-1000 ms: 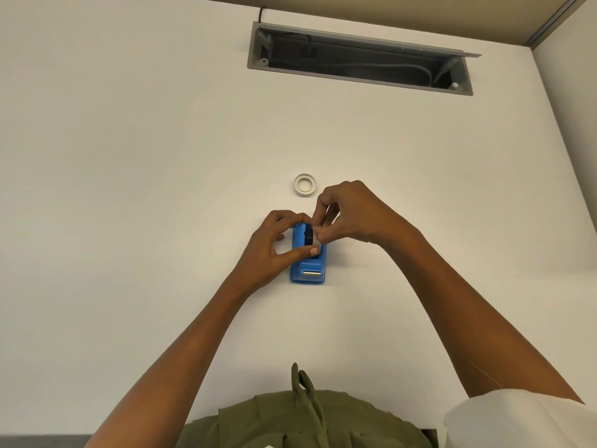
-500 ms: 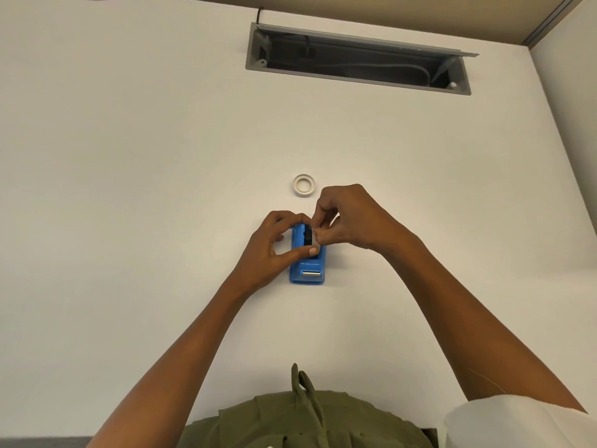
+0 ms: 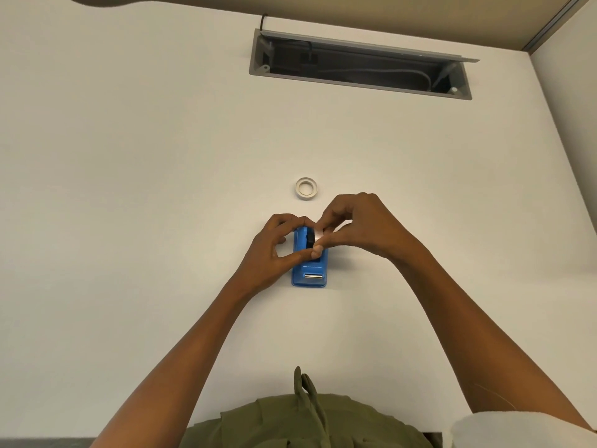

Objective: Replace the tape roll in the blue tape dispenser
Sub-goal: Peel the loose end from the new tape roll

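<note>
A blue tape dispenser (image 3: pixel 308 273) lies on the white table, its metal cutter at the near end. My left hand (image 3: pixel 271 250) grips its left side, thumb across the body. My right hand (image 3: pixel 358 227) pinches a clear tape roll (image 3: pixel 319 235) at the dispenser's far end, beside a black hub (image 3: pixel 310 239). My fingers hide most of the roll. A second, whitish tape ring (image 3: pixel 306 188) lies flat on the table just beyond my hands.
An open grey cable tray (image 3: pixel 358 64) with wires is recessed in the table (image 3: pixel 129 189) at the back. A partition wall rises at the right edge. My green garment shows at the bottom.
My right hand has shifted slightly down and toward the dispenser, with the fingers closing tighter over the roll. The left hand and the dispenser stay put.
</note>
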The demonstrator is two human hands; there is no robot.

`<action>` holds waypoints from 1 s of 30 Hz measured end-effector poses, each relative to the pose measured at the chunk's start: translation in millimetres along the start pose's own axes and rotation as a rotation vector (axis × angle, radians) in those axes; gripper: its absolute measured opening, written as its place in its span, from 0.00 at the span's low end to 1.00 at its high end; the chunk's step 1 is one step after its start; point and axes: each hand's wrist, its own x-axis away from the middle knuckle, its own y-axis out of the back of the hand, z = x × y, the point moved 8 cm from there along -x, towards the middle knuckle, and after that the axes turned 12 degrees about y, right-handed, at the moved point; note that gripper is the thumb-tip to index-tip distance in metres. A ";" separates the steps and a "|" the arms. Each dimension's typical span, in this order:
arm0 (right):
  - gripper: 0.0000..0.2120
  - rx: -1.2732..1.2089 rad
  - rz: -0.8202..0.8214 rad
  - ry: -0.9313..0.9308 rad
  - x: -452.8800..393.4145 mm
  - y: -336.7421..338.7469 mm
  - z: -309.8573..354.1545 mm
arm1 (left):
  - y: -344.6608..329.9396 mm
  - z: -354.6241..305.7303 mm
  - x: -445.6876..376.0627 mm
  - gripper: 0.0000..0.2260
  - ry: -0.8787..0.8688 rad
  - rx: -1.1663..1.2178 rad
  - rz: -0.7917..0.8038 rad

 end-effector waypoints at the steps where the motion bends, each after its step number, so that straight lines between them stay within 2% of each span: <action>1: 0.09 0.023 0.004 -0.003 -1.8 0.1 1.2 | 0.1 -0.3 -0.3 0.19 -0.003 0.003 -0.002; 8: 0.05 -0.081 0.023 -0.074 -9.0 2.2 -0.9 | -2.4 1.1 -0.3 0.20 0.012 0.007 0.003; 12: 0.02 -0.081 0.021 -0.053 -7.4 2.0 -0.9 | -2.8 1.2 -0.6 0.20 0.017 0.002 0.002; 18: 0.04 -0.082 -0.077 -0.032 5.1 7.3 -3.4 | -1.4 -0.9 0.9 0.19 0.006 0.013 0.000; 24: 0.06 0.116 -0.115 0.119 14.6 5.0 8.6 | -1.2 -4.3 2.6 0.18 -0.007 0.022 0.017; 30: 0.05 0.323 -0.091 0.205 14.4 2.6 22.6 | -1.5 -5.2 2.2 0.18 -0.010 0.019 0.002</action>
